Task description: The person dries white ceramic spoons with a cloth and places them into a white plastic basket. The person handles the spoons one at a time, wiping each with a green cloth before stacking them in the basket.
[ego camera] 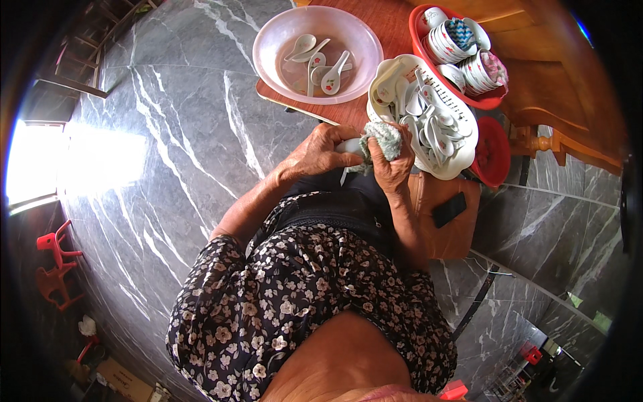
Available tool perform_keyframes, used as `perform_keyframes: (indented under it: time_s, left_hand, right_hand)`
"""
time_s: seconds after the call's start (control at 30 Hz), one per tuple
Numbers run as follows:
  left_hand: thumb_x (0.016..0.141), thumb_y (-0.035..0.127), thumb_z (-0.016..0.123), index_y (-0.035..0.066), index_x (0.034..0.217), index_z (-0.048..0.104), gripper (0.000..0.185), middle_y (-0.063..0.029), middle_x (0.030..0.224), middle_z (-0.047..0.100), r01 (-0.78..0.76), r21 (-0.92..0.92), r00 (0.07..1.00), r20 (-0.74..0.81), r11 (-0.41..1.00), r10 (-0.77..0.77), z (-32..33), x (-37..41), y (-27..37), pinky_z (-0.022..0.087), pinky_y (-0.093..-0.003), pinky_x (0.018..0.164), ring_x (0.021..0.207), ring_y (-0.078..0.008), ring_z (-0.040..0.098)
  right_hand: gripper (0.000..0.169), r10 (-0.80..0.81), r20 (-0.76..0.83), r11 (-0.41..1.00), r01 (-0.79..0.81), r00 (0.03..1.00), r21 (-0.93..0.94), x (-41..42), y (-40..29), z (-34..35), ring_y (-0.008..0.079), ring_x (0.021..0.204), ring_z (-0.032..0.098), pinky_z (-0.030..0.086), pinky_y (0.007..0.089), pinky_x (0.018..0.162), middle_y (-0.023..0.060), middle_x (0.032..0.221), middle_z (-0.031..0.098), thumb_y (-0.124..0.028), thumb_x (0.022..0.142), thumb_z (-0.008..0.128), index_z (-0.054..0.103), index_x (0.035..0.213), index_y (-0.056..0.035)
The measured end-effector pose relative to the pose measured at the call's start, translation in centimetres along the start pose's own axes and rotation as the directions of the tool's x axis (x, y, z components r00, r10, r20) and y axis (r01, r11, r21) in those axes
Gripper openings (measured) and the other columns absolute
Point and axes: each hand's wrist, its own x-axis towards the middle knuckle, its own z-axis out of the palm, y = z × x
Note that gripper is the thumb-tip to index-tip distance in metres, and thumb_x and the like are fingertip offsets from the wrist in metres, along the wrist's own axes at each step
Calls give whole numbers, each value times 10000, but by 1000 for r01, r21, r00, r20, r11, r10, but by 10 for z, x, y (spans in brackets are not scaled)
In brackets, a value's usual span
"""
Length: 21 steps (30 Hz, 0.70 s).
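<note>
My left hand grips one end of a white ceramic spoon between thumb and fingers. Around its other end is a pale green and white cloth, pinched in my right hand; the cloth hides that part of the spoon. Just beyond my right hand, a white slotted plastic basket holds many white spoons in a pile. Farther off to the left, a translucent pinkish plastic basin has several floral-patterned spoons lying on its bottom.
The basins stand on a reddish-brown wooden table. A red basin holds stacked floral bowls with cloths tucked in. Another red basin sits lower, at right. A dark phone lies on a brown seat beside me.
</note>
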Motion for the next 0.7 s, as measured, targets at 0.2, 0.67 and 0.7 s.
perform_keyframes:
  time_s: [0.2, 0.67, 0.7]
  left_hand:
    - [737, 142, 724, 22, 988, 650, 288, -36, 806, 626, -41, -114, 999, 27, 993, 44, 0, -2, 4, 459, -272, 704, 763, -101, 566]
    - [775, 203, 755, -32, 911, 660, 288, -56, 804, 665, -136, -506, 963, -269, 852, -6, 6, 3, -14, 482, -267, 714, 738, -115, 597]
    - [776, 212, 755, -30, 907, 660, 290, -52, 795, 662, -128, -493, 965, -261, 860, -6, 8, 3, -14, 480, -263, 706, 731, -110, 593]
  right_hand:
    - [226, 268, -16, 958, -264, 963, 109, -2, 14, -8, 272, 750, 634, 484, 361, 678, 119, 830, 648, -185, 799, 706, 630, 924, -12]
    - [212, 331, -65, 934, -317, 941, 165, -11, 13, -1, 191, 758, 610, 472, 326, 721, 79, 821, 652, -206, 852, 676, 640, 931, -12]
    - [253, 325, -78, 938, -310, 943, 157, -13, 13, 2, 202, 776, 614, 474, 334, 728, 89, 849, 650, -223, 842, 689, 627, 962, -9]
